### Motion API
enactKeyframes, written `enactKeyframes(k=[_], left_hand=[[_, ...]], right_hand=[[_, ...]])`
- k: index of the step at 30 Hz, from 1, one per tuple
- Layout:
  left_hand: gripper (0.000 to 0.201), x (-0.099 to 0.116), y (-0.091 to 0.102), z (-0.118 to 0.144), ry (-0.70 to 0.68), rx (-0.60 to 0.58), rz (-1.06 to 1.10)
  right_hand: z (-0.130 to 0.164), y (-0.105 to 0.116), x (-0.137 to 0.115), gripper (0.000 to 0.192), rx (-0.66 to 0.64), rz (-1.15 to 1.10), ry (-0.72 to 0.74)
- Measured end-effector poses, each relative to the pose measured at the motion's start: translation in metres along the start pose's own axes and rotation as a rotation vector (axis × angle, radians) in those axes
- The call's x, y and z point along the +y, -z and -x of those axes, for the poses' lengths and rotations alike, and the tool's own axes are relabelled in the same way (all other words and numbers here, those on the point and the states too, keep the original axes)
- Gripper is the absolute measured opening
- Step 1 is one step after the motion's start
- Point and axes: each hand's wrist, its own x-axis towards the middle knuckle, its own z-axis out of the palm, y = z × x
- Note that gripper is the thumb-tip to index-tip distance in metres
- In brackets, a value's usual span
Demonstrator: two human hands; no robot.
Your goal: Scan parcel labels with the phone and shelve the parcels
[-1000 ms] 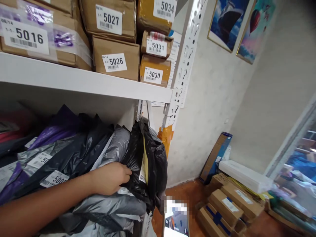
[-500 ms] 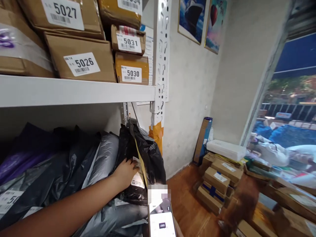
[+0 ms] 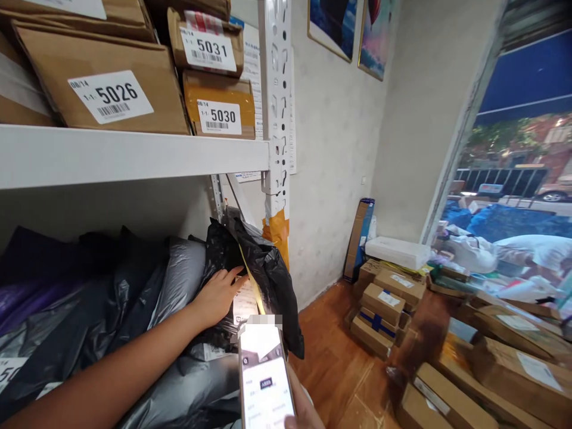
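My left hand point(image 3: 220, 297) reaches across the lower shelf and lies on a black plastic parcel bag point(image 3: 218, 244). Its fingers are stretched out toward the bag's white label point(image 3: 242, 302), with the index fingertip near a yellowish edge strip. The thumb is hard to see. In my right hand point(image 3: 304, 400) is a smartphone point(image 3: 266, 387) with its lit screen facing me, my thumb at the screen's lower right. Its top end covers part of the label, and bright light falls there. Right of the strip hangs another black plastic piece point(image 3: 272, 277); I cannot tell whether it is the same bag.
Grey and dark bagged parcels point(image 3: 183, 274) crowd the lower shelf. Above, a white shelf beam point(image 3: 134, 155) carries numbered cartons point(image 3: 218, 110), ending at a perforated post point(image 3: 276, 107). Stacked boxes point(image 3: 379, 310) and more cartons point(image 3: 447, 399) stand on the brown floor point(image 3: 330, 345) to the right.
The phone has moved left and up, closer to the label, and light now falls on it. My left fingers have straightened and shifted slightly up. The view has shifted down and right.
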Motion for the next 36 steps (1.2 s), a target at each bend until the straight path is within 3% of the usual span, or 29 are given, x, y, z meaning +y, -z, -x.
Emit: enactKeyframes(k=[4, 10, 14, 24, 36], left_hand=[[0.054, -0.008, -0.002, 0.002, -0.036, -0.008, 0.041], [0.067, -0.011, 0.009, 0.003, 0.017, -0.048, 0.270], [0.067, -0.008, 0.015, 0.002, 0.093, -0.158, 0.391], [0.063, -0.002, 0.026, 0.001, 0.150, -0.245, 0.395], [0.064, 0.000, 0.028, 0.002, 0.147, -0.256, 0.386]], right_hand=[[-0.017, -0.016, 0.001, 0.089, -0.077, -0.097, -0.126], [-0.028, -0.029, -0.010, 0.091, -0.089, -0.058, -0.116], [-0.031, -0.031, -0.012, 0.086, -0.046, -0.032, -0.107], [-0.033, -0.032, -0.010, 0.089, -0.031, 0.016, -0.098], [-0.033, -0.033, -0.009, 0.090, -0.013, 0.025, -0.100]])
